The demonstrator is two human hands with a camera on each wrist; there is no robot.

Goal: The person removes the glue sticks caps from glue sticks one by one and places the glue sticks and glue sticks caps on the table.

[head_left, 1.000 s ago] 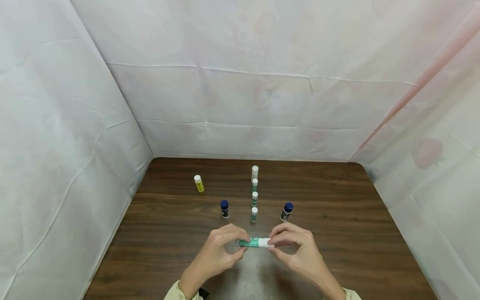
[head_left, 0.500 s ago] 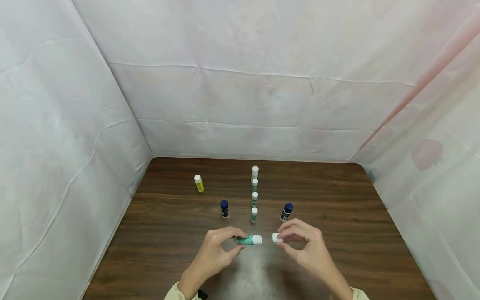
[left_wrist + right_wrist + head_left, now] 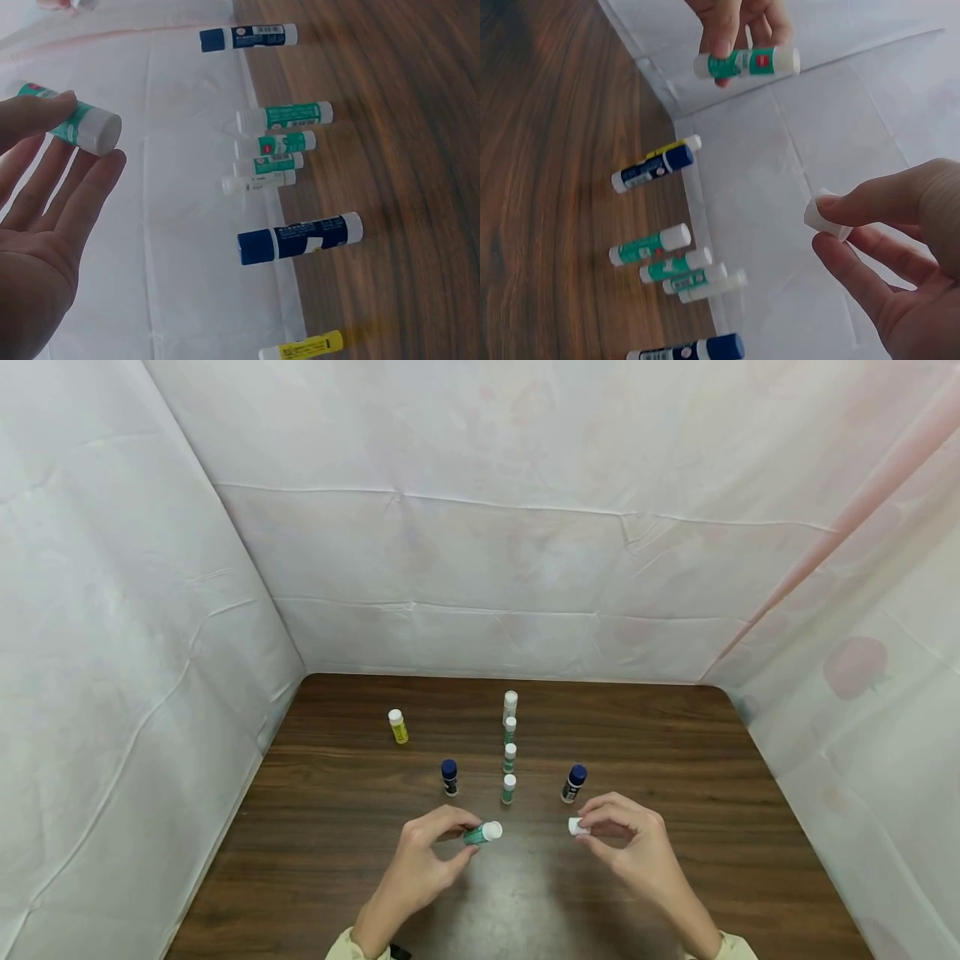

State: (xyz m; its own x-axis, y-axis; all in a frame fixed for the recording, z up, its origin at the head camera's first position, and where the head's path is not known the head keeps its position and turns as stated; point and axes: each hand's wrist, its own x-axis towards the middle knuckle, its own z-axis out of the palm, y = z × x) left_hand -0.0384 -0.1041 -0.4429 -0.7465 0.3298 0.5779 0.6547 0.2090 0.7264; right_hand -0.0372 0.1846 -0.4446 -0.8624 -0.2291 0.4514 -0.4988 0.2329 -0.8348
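My left hand [image 3: 423, 858] holds a green-labelled glue stick [image 3: 477, 835] between thumb and fingers above the table, tilted with its white end toward the right. In the right wrist view this glue stick [image 3: 742, 63] lies nearly level, its label facing the camera. A small white cap [image 3: 577, 827] is pinched by the thumb and fingertips of my right hand [image 3: 628, 839], well apart from the glue stick. The cap [image 3: 826, 216] shows close up in the right wrist view.
On the wooden table [image 3: 697, 793], several white-capped glue sticks [image 3: 509, 789] stand in a column. A blue-capped glue stick [image 3: 449, 777] stands to their left, another blue-capped glue stick [image 3: 573, 783] to their right. A yellow glue stick [image 3: 398, 727] stands farther left. White cloth [image 3: 480, 527] encloses the table's back and sides.
The cap has come off the glue stick. My right hand has moved right with the cap, while my left hand has shifted slightly left and turned the glue stick's white end toward the camera.
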